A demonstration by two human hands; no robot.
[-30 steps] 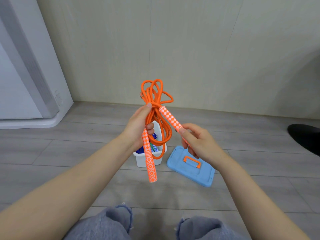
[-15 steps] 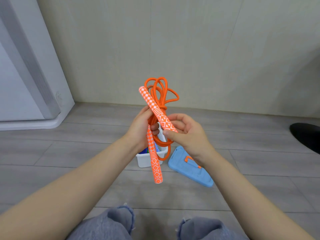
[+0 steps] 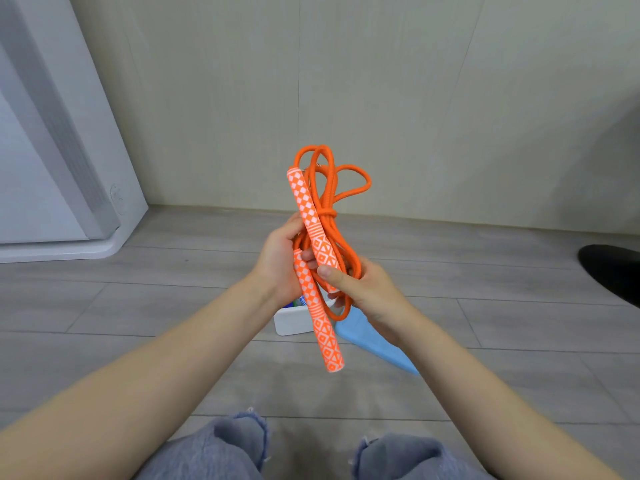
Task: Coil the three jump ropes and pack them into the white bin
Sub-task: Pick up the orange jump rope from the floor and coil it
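Note:
I hold a coiled orange jump rope (image 3: 330, 188) with two orange-and-white patterned handles in front of me. My left hand (image 3: 280, 265) grips the coil and the lower handle (image 3: 320, 327), which hangs down. My right hand (image 3: 360, 289) grips the coil's right side, thumb pressed on the upper handle (image 3: 310, 220), which stands nearly upright along the rope loops. The white bin (image 3: 292, 322) sits on the floor behind my hands, mostly hidden, with blue and green rope ends showing inside.
A light blue lid (image 3: 374, 344) lies on the grey floor right of the bin. A white appliance (image 3: 59, 150) stands at the left against the wall. A black object (image 3: 613, 271) sits at the right edge. My knees (image 3: 239, 452) are at the bottom.
My right hand swung the upper handle from pointing right to lying upright against the coil, then closed in on the bundle. The whole bundle moved slightly nearer the bin.

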